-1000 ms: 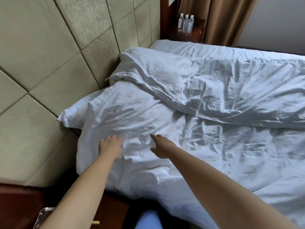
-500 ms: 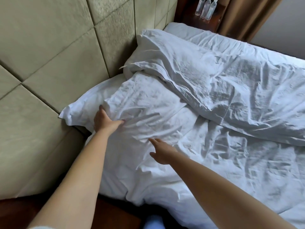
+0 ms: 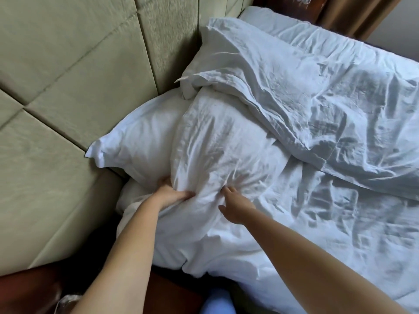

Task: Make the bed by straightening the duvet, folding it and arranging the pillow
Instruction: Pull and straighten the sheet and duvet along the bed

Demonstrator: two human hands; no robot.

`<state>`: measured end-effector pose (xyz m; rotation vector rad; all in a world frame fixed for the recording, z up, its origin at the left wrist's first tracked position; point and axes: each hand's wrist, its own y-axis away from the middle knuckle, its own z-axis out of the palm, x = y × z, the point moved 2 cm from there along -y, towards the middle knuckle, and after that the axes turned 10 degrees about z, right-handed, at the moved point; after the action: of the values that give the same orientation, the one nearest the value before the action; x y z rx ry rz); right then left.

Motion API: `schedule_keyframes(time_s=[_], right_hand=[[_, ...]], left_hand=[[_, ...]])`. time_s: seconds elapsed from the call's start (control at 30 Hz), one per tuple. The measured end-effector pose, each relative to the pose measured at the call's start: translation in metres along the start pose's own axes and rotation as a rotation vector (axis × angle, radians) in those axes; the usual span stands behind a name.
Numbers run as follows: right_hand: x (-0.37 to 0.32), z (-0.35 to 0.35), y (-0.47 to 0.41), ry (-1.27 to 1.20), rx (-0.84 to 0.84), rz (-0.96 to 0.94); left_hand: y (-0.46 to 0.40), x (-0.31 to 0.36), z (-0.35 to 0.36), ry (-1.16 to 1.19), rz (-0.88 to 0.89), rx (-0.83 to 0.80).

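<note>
A white pillow [image 3: 140, 137] lies against the padded headboard, half covered by the crumpled white duvet [image 3: 226, 150]. My left hand [image 3: 169, 193] grips the duvet's edge where it overlaps the pillow, fingers buried in the cloth. My right hand [image 3: 234, 206] presses on the duvet just to the right, fingers spread. A folded-back layer of the duvet [image 3: 317, 91] lies bunched across the upper bed. The pillow's right half is hidden under the cloth.
The beige padded headboard [image 3: 79, 75] fills the left side. Dark wooden furniture [image 3: 29, 288] stands at the lower left beside the bed. A brown curtain [image 3: 353, 14] hangs at the top right. A second pillow [image 3: 208, 48] sits farther along the headboard.
The view has moved in closer over the pillow. My left hand has closed on the duvet's edge by the pillow, bunching the cloth. My right hand stays pressed beside it.
</note>
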<state>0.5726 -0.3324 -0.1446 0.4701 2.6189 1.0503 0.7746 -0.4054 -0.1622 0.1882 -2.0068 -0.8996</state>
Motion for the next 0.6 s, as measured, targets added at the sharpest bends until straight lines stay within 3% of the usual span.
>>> schedule_keyframes(time_s=[0.2, 0.3, 0.4, 0.6], right_hand=[[0.008, 0.012, 0.007, 0.004, -0.023, -0.024], [0.019, 0.022, 0.021, -0.013, -0.079, -0.028], [0.03, 0.031, 0.036, -0.008, -0.126, -0.042], [0.053, 0.036, 0.077, -0.002, -0.297, -0.029]], left_hand=[[0.014, -0.022, -0.009, -0.254, -0.074, -0.234], [0.028, -0.021, -0.005, -0.498, -0.167, -0.361], [0.047, -0.008, 0.006, -0.716, -0.179, -0.365], [0.096, 0.047, 0.059, -0.457, -0.025, -0.353]])
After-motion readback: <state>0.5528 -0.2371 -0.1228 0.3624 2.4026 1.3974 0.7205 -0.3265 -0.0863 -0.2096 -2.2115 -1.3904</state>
